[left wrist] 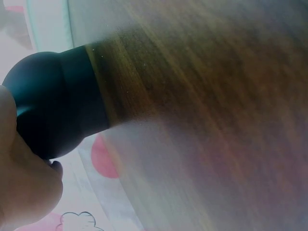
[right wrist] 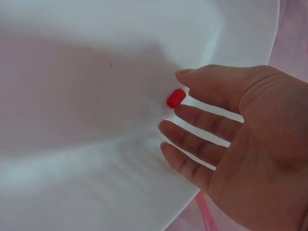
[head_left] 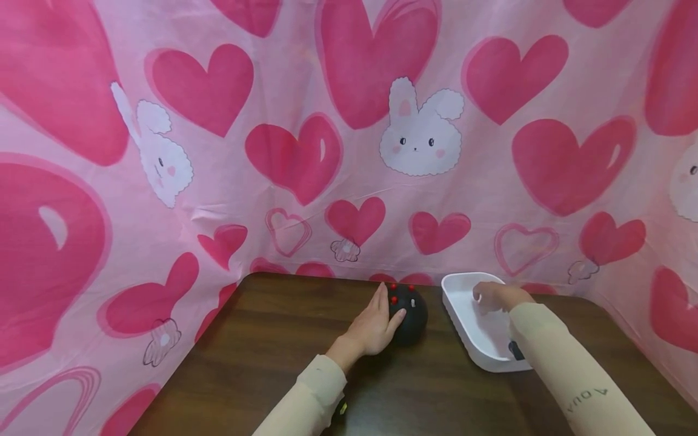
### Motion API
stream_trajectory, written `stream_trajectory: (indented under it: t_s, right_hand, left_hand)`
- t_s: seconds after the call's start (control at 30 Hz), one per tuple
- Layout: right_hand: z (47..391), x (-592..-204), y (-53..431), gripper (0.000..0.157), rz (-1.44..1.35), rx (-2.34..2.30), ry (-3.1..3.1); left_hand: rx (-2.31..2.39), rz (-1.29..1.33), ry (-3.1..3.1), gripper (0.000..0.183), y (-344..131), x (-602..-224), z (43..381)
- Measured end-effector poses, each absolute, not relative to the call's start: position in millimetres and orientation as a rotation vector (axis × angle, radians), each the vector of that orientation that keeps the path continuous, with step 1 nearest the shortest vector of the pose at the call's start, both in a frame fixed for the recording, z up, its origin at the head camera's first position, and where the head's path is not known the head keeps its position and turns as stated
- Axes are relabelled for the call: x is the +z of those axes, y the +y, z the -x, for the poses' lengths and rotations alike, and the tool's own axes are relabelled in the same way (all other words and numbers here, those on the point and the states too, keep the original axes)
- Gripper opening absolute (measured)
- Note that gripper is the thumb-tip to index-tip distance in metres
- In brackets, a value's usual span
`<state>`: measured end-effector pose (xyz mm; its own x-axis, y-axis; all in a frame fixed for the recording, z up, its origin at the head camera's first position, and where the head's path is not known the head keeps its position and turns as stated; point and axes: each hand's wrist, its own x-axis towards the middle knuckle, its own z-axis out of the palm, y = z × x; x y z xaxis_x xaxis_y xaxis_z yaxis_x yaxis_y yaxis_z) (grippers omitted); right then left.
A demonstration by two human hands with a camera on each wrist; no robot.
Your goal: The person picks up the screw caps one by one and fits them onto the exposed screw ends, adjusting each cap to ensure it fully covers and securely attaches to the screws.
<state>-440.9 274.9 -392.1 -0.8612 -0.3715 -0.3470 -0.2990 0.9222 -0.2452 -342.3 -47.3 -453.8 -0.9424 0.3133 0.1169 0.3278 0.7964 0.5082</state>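
My left hand (head_left: 371, 327) holds the near left side of a black rounded object (head_left: 411, 324), its fingers along the side and its thumb across the front. Several small red pieces and one whitish piece stud the object's upper part. The left wrist view shows its round black body (left wrist: 43, 101) narrowing to a short cylindrical base above the wooden table. My right hand (head_left: 493, 297) reaches into a white tray (head_left: 460, 321). In the right wrist view, a small red capsule-shaped piece (right wrist: 176, 98) lies at the index fingertip, with a gap between it and the thumb.
The dark wooden table (head_left: 262, 363) carries the tray on its right side, beside the black object. A pink cloth (head_left: 294, 236) with hearts and rabbits hangs behind and around the table. A dark item (head_left: 515, 350) shows beside the right sleeve, over the tray's near end.
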Motion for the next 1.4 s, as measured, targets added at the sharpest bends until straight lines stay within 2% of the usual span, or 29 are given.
stream_trajectory:
  t_s: [0.27,0.6,1.4]
  right_hand:
    - [439.9,-392.4,268.9,0.025,0.457,-0.277,2.654]
    - [441.3,-395.9,266.0,0.013,0.434,-0.275,2.616]
    - [438.1,-403.7,256.7,0.005,0.549,-0.365,2.494]
  left_hand:
    - [-0.859,0.535,-2.962,0.089,-47.4,-449.7,340.7]
    - [-0.829,0.518,-2.974,0.088,-47.1,-451.1,342.4]
    - [-0.822,0.526,-2.962,0.088,-45.5,-448.4,337.6]
